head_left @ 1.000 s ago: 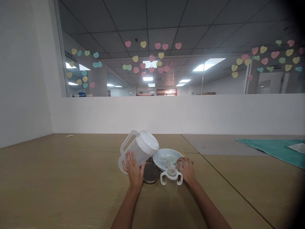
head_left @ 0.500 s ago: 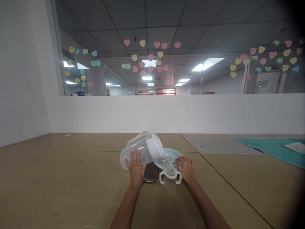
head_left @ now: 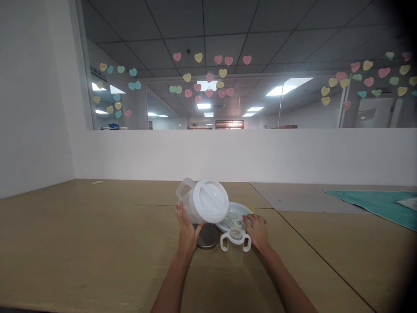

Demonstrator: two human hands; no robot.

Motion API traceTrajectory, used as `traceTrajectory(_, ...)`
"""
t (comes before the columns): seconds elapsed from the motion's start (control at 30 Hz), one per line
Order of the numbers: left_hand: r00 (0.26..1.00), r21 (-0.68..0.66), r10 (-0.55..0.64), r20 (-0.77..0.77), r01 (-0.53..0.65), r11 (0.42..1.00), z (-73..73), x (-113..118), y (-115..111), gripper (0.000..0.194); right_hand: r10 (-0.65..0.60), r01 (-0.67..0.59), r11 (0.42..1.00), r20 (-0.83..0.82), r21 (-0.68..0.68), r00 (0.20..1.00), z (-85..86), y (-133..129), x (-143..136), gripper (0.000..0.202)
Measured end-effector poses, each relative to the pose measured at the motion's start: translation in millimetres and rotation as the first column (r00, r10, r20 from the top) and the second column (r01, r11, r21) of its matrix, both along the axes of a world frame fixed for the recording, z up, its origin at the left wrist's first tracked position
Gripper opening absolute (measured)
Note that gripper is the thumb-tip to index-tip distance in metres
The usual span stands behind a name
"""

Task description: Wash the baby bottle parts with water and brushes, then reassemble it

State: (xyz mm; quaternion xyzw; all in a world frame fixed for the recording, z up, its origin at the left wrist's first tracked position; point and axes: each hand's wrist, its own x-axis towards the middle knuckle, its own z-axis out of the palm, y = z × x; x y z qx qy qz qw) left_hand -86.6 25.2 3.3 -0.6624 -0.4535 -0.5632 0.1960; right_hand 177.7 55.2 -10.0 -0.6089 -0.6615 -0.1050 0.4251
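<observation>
A translucent plastic pitcher [head_left: 186, 208] with a round white lid [head_left: 211, 201] is tilted in my left hand [head_left: 187, 229], its lid turned toward me and to the right. My left fingers wrap its side and the thumb is under it. My right hand [head_left: 259, 231] is at the right rim of a pale blue dish [head_left: 224, 227]. Its fingers are curled, and what they grip, if anything, is hidden. In front of the dish stands an open clear baby bottle [head_left: 236, 234] with two white handles. A small clear piece [head_left: 239, 223] shows just behind its mouth.
A dark round lid-like disc [head_left: 207, 238] lies on the wooden table [head_left: 114, 252] under the pitcher. A teal cloth [head_left: 368, 201] is spread at the right. The white wall [head_left: 156, 152] with a glass window bounds the far edge. A small scrap [head_left: 97, 182] lies at far left.
The pitcher has turned in my left hand, so its lid now faces me more and its handle points up and left. My right hand has stayed at the dish.
</observation>
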Motion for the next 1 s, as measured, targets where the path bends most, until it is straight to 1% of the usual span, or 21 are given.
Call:
traceTrajectory(0.17, 0.984, -0.003, 0.022, -0.178, -0.023, 1.000, -3.1, -1, 1, 0.087, -0.004, 0.004, 1.000, -0.006, -0.022, 1.000, 2.2, -2, 0, 0.044)
traceTrajectory(0.27, 0.976, 0.006, 0.038, -0.215, -0.038, 0.999, -4.1, 1, 1, 0.091, -0.015, 0.015, 1.000, 0.001, -0.011, 1.000, 3.0, -2, 0, 0.045)
traceTrajectory(0.37, 0.978, 0.033, 0.040, -0.205, -0.034, 0.999, -4.2, 2, 1, 0.088, -0.016, 0.016, 1.000, 0.000, 0.001, 1.000, 3.4, -2, 0, 0.046)
traceTrajectory(0.43, 0.986, 0.048, 0.049, -0.157, -0.042, 0.998, -3.4, 3, 0, 0.084, -0.018, 0.018, 1.000, -0.001, 0.002, 1.000, 4.1, -3, 0, 0.047)
traceTrajectory(0.53, 0.995, 0.010, 0.104, 0.007, -0.104, 0.995, 0.4, 4, -3, 0.084, -0.033, 0.032, 0.999, -0.012, -0.012, 0.999, 5.6, -4, 0, 0.048)
traceTrajectory(0.63, 0.958, -0.061, 0.204, 0.200, -0.195, 0.979, 5.5, 3, -6, 0.089, -0.032, 0.031, 0.999, -0.019, -0.036, 0.999, 7.1, -5, 0, 0.049)
traceTrajectory(0.7, 0.917, -0.102, 0.281, 0.282, -0.262, 0.960, 7.5, 1, -8, 0.092, -0.029, 0.028, 0.999, -0.018, -0.047, 0.999, 8.0, -5, 0, 0.048)
traceTrajectory(0.83, 0.838, -0.193, 0.410, 0.360, -0.363, 0.912, 6.6, -3, -8, 0.096, -0.041, 0.040, 0.997, -0.019, -0.064, 0.999, 9.2, -7, 0, 0.046)
traceTrajectory(1.0, 0.776, -0.265, 0.499, 0.386, -0.425, 0.865, 5.4, -3, -7, 0.098, -0.096, 0.087, 0.989, -0.068, -0.117, 0.993, 9.0, -6, 1, 0.044)
